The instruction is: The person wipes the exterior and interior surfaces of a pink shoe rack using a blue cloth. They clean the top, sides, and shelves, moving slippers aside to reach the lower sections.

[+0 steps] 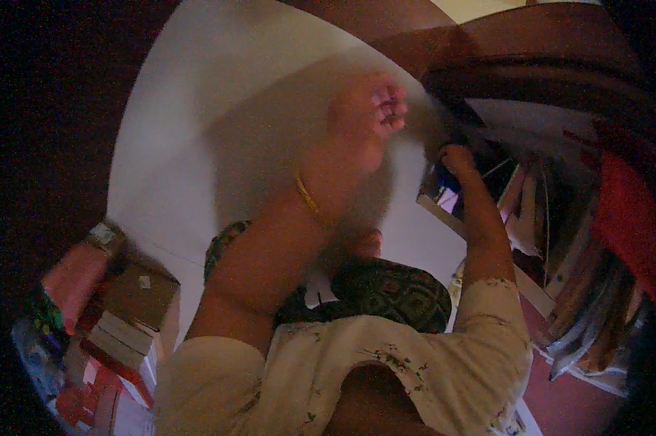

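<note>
My left hand [385, 109], blurred, is raised in the upper middle, with its fingers curled; whether anything is in it I cannot tell. A yellow bangle [307, 197] circles that wrist. Farther right, my right hand [457, 158] reaches to the dark opening of a wooden shelf or cabinet, close to a blue and pale item [448, 196]. Its fingertips are hidden in shadow, so its hold is unclear. Below the hands is a dark patterned garment [399, 294] over the legs, and part of a foot [367, 242] shows above it.
Hanging or stacked cloths [589, 305] fill the right side, near a red cloth [627, 218]. At the lower left are cardboard boxes [140, 294] and red-and-white packages [110, 376]. A pale floor or wall surface [164, 136] spans the upper left. The scene is dim.
</note>
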### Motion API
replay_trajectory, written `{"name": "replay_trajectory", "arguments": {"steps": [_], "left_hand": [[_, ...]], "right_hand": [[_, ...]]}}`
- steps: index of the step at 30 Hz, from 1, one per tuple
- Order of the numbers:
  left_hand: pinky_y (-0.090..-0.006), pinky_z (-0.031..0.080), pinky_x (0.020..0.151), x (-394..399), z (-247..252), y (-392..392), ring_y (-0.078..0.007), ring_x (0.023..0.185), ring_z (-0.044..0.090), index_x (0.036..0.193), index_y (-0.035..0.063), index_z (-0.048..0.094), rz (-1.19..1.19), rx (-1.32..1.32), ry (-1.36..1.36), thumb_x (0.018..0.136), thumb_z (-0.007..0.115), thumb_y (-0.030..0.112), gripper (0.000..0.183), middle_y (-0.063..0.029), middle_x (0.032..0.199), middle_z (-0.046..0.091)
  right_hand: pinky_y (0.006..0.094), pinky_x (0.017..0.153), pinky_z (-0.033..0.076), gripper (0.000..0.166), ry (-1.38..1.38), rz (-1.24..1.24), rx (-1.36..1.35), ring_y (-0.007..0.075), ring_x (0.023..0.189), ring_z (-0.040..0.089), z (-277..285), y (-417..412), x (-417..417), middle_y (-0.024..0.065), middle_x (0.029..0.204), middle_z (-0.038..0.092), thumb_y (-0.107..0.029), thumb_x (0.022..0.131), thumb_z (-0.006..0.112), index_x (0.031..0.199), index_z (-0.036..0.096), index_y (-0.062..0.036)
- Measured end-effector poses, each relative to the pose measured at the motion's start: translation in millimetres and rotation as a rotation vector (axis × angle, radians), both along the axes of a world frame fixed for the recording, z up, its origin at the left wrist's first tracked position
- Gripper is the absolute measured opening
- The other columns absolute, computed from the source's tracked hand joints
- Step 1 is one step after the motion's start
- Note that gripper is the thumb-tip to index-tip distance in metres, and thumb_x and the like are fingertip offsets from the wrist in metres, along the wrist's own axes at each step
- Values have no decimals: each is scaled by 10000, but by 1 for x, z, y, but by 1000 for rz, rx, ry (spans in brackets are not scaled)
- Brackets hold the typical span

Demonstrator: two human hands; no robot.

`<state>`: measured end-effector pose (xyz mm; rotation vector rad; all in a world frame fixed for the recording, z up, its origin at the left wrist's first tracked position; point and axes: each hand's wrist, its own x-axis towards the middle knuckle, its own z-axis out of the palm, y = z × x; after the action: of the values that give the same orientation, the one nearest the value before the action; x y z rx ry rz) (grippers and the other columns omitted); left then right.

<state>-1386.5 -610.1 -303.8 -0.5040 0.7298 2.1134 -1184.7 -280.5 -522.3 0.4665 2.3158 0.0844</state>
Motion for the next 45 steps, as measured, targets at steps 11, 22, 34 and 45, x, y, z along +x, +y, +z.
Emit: {"name": "replay_trajectory", "arguments": {"steps": [11, 22, 34, 45], "left_hand": [[-332, 417, 823, 32, 35, -1, -200, 949, 501, 1148, 42, 432, -185, -101, 415, 751, 619, 247, 484, -85, 1052, 510], [-374, 390, 910, -3, 82, -29, -215, 1037, 499, 1174, 86, 455, 201, 284, 298, 874, 427, 380, 421, -71, 1145, 518], [-422, 454, 837, 1, 85, -42, -258, 925, 565, 1139, 96, 498, 108, 473, 285, 867, 370, 431, 450, -89, 1083, 560], [-437, 343, 951, 9, 89, -42, -286, 1130, 429, 1251, 18, 347, -190, 439, 76, 843, 289, 573, 691, -157, 1243, 430]], "right_hand": [[276, 669, 483, 301, 1041, -1234, -1577, 144, 768, 569, 254, -179, -123, 44, 888, 593, -232, 821, 548, 1064, 508, -58], [254, 627, 436, 185, 1444, -1221, -1270, 135, 740, 536, 295, -166, -125, 41, 843, 587, -194, 851, 506, 991, 518, -74], [295, 895, 372, 402, 1306, -29, -1124, 197, 1031, 477, 304, -227, -142, 77, 1099, 506, -44, 742, 542, 1138, 468, -48], [318, 733, 475, 234, 947, -997, -1804, 155, 820, 586, 297, -223, -162, 58, 857, 613, -257, 869, 431, 933, 578, -87]]}}
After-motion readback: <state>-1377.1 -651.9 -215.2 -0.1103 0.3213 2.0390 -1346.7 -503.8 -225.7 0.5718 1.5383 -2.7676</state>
